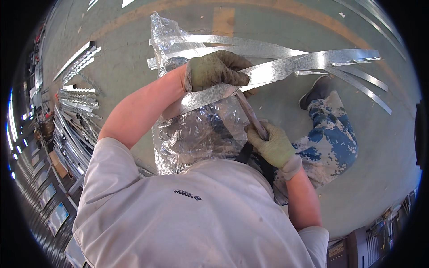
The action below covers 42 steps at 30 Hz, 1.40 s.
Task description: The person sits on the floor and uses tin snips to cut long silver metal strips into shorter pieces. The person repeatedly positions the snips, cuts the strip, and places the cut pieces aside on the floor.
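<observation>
My left hand [218, 71], in a dirty pale-green work glove, is closed on a shiny metal strip [279, 71]. The strip runs on both sides of the hand and bends toward the right. Several more thin metal strips [362, 79] fan out beyond it. Lower and to the right, my right hand [273, 145], gloved as well, is wrapped round a long greyish-brown handle [251, 114]. The handle slants up to the strip's lower edge beside my left hand. What sits at its upper end is hidden, so its kind is unclear.
Crinkled clear plastic film [192, 138] spreads below the strips, with a peak [165, 31] above them. My camouflage-trousered leg [333, 134] bends at the right, above the green floor [357, 187]. Bundles of metal profiles [73, 138] lie at the left.
</observation>
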Each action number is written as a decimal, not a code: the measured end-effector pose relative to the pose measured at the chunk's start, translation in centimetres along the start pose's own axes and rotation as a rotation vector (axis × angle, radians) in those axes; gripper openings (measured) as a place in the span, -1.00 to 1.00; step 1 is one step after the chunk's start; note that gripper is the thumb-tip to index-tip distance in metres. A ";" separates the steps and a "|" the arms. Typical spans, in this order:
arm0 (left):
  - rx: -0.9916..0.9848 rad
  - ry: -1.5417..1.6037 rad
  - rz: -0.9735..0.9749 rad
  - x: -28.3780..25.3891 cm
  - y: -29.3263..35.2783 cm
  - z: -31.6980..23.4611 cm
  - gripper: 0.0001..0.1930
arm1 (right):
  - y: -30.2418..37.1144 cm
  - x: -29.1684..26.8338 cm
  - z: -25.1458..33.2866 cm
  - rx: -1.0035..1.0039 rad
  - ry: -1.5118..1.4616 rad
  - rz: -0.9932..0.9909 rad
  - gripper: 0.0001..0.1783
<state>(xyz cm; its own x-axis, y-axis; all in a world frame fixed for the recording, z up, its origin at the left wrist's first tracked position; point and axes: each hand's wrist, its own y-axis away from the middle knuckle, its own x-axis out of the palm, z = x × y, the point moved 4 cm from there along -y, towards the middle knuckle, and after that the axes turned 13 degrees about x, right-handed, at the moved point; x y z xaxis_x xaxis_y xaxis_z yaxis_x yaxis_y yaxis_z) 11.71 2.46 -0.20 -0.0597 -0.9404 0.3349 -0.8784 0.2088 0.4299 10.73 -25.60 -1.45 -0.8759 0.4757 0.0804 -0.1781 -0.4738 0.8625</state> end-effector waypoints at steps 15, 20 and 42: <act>-0.044 0.094 -0.053 0.0 -0.7 0.2 -0.48 | -0.6 -0.5 0.7 0.240 -0.444 0.642 -0.61; -0.021 0.117 -0.025 0.0 -0.5 0.1 -0.51 | -0.5 -0.1 0.2 0.207 -0.540 0.724 -0.60; 0.255 -0.202 0.105 0.3 1.9 -1.1 -0.17 | 1.3 1.0 0.0 0.005 -0.032 -0.113 -0.45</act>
<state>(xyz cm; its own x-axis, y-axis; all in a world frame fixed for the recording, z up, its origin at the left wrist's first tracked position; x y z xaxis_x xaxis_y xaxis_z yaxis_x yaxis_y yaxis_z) 10.56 2.84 1.65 -0.2267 -0.9567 0.1824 -0.9512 0.2577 0.1696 9.67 -25.70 -0.24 -0.8358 0.5490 -0.0017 -0.2725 -0.4120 0.8695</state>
